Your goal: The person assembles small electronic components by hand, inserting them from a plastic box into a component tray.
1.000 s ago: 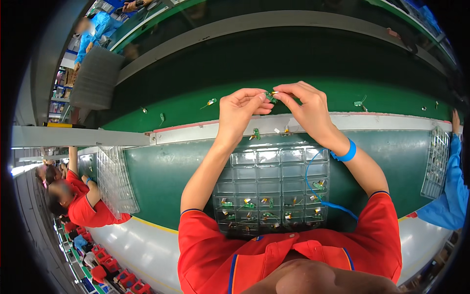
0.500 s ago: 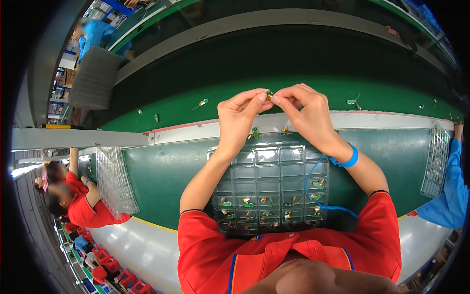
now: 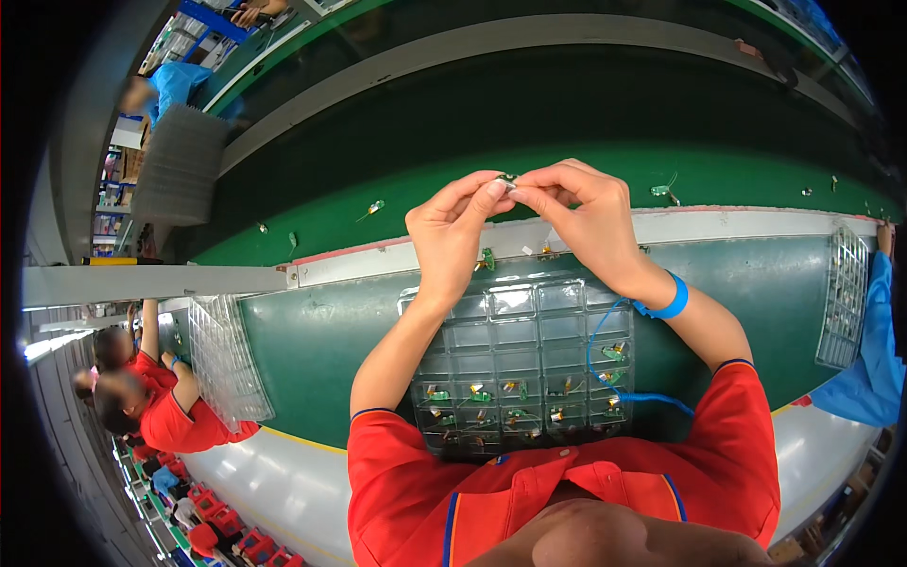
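My left hand [image 3: 446, 231] and my right hand [image 3: 588, 215] meet above the far side of the bench edge. Their fingertips pinch a small circuit board [image 3: 508, 179] between them, with a silvery part on it mostly covered by the fingers. A blue wrist strap [image 3: 676, 297] with a coiled cord circles my right wrist. Between my forearms lies a clear compartment tray [image 3: 515, 302]. Several green boards [image 3: 480, 396] with thin wires sit in its nearer and right-hand cells. Two more little boards, one of them a green board [image 3: 487, 258], rest by the metal rail beneath my hands.
Beyond the metal rail [image 3: 378, 248] runs a green belt [image 3: 321, 213] carrying scattered boards, among them a wired board [image 3: 661, 190]. Clear trays stand at the left [image 3: 222, 359] and right [image 3: 841, 298]. Co-workers in red [image 3: 194, 416] and blue [image 3: 864, 378] sit on either side.
The boards on the far belt have shifted left. My hands have moved slightly left, and the held board has turned so a silvery face shows instead of yellow. The tray has stayed put.
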`<act>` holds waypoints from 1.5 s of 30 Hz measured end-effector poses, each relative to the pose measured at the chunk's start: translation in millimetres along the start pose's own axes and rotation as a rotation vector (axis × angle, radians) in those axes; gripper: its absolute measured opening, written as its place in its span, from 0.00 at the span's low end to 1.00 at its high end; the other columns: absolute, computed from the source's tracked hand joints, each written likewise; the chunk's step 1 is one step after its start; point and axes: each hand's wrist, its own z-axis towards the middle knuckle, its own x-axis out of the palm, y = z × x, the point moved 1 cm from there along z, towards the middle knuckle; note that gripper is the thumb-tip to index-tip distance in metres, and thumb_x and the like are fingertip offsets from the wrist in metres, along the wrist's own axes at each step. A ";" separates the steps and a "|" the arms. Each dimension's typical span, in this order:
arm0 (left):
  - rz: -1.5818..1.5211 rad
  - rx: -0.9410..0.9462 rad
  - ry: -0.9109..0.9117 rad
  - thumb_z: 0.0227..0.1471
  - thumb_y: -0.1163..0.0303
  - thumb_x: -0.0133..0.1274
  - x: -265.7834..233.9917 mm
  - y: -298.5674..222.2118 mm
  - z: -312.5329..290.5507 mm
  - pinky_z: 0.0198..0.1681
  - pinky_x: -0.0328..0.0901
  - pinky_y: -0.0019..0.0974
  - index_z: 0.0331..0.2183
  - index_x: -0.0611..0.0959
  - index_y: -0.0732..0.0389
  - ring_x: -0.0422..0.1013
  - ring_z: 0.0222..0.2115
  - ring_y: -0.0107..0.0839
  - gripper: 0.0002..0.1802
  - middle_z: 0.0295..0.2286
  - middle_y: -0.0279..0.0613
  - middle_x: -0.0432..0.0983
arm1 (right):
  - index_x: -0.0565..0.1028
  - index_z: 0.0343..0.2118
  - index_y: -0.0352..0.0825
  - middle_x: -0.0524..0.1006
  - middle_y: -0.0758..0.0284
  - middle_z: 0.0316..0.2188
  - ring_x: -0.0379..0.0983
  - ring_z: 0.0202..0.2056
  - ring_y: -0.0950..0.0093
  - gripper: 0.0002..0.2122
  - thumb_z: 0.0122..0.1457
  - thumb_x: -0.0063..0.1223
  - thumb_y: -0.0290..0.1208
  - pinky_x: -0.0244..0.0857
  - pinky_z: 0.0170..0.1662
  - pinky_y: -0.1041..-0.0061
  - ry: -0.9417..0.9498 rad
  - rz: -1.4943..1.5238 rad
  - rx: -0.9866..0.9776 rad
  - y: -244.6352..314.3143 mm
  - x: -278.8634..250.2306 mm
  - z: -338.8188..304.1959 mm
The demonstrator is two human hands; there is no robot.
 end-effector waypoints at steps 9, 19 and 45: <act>-0.104 -0.036 -0.035 0.52 0.75 0.58 0.5 2.7 -0.8 0.37 0.73 0.29 0.36 0.82 0.70 0.77 0.29 0.29 0.10 0.30 0.45 0.80 | 0.80 0.36 0.30 0.78 0.65 0.29 0.75 0.29 0.77 0.09 0.50 0.62 0.21 0.72 0.32 0.81 0.030 -0.024 -0.102 -3.7 3.2 2.1; -0.084 -0.038 -0.027 0.52 0.75 0.58 1.7 3.1 -2.0 0.37 0.73 0.30 0.37 0.82 0.70 0.77 0.29 0.29 0.10 0.30 0.44 0.80 | 0.79 0.36 0.29 0.78 0.64 0.29 0.75 0.30 0.77 0.08 0.52 0.61 0.22 0.73 0.35 0.80 0.024 -0.019 -0.117 -7.6 4.3 1.8; 1.112 0.309 0.734 0.36 0.85 0.56 -44.9 15.6 1.6 0.41 0.65 0.41 0.28 0.79 0.63 0.67 0.37 0.41 0.11 0.33 0.41 0.68 | 0.77 0.28 0.30 0.74 0.63 0.26 0.69 0.32 0.64 0.05 0.52 0.57 0.26 0.66 0.37 0.67 0.489 -0.411 -0.347 -17.5 13.0 -12.2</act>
